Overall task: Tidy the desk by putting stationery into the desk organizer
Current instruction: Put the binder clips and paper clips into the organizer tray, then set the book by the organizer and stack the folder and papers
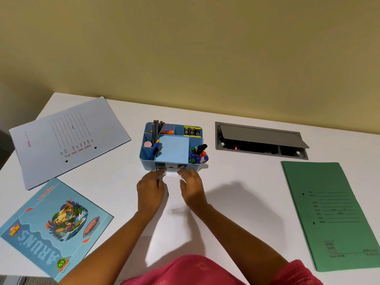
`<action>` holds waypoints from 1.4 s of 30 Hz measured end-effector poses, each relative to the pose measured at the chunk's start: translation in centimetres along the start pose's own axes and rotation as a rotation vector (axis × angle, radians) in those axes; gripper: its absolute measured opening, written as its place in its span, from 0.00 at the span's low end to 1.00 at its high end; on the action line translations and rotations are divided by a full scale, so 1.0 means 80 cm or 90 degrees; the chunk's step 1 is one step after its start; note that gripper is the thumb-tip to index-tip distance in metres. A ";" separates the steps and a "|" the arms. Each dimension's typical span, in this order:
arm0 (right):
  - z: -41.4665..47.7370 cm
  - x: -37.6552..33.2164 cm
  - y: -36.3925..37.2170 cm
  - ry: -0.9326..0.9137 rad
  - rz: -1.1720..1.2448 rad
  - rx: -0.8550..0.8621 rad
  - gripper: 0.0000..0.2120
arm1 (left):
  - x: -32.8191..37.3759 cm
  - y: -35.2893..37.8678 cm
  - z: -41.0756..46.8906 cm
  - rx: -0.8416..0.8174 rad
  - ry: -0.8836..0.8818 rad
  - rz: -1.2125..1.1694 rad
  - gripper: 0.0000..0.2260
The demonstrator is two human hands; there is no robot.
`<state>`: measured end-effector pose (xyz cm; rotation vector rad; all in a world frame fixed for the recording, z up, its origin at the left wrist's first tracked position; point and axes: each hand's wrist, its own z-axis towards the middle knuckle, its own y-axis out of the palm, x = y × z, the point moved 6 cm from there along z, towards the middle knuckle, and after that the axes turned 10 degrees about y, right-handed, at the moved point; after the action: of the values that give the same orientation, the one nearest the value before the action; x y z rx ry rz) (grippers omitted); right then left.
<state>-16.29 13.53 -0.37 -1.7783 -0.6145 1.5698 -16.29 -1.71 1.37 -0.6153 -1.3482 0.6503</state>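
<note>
In the head view, a blue desk organizer (171, 145) sits on the white desk (236, 192) at the centre of the frame. Pencils (156, 130) stand in its upper left compartment, markers (198, 154) fill its right one, and binder clips (191, 131) sit at its upper right.

Just below it, both hands meet a small clear drawer (171, 172) jutting from the organizer's front. The left hand (151, 188) and the right hand (192, 187) have their fingers curled loosely, fingertips touching the drawer's front edge on either side; whether they pinch it cannot be told.

A white folder (70, 138) lies at the upper left, a blue notebook (53, 227) at the lower left, a green folder (331, 214) at the right, and a grey cable hatch (261, 140) at the upper right.
</note>
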 end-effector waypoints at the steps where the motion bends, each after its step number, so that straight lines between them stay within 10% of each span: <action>1: -0.002 0.002 -0.003 0.001 0.043 0.030 0.11 | -0.002 0.000 -0.001 0.004 -0.041 -0.033 0.15; 5: -0.005 0.029 -0.014 0.244 0.301 0.109 0.06 | -0.025 0.002 -0.009 0.036 -0.366 -0.278 0.10; 8: -0.009 0.043 0.004 0.639 0.632 -0.067 0.05 | -0.020 0.016 -0.006 0.073 -0.590 -0.685 0.20; 15: -0.001 0.000 -0.004 0.859 1.172 -0.164 0.26 | 0.008 0.004 0.024 0.049 -0.674 -0.921 0.29; 25: 0.009 0.028 -0.030 0.675 0.807 -0.063 0.06 | -0.017 -0.003 0.022 0.086 -0.659 -0.702 0.22; 42: 0.095 0.035 -0.097 0.529 0.387 -0.114 0.08 | -0.045 -0.057 0.084 0.032 -0.475 -0.358 0.14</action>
<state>-22.61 22.02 3.24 -2.6607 0.2199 0.9447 -23.05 -7.25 3.11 0.0953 -2.0791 0.4521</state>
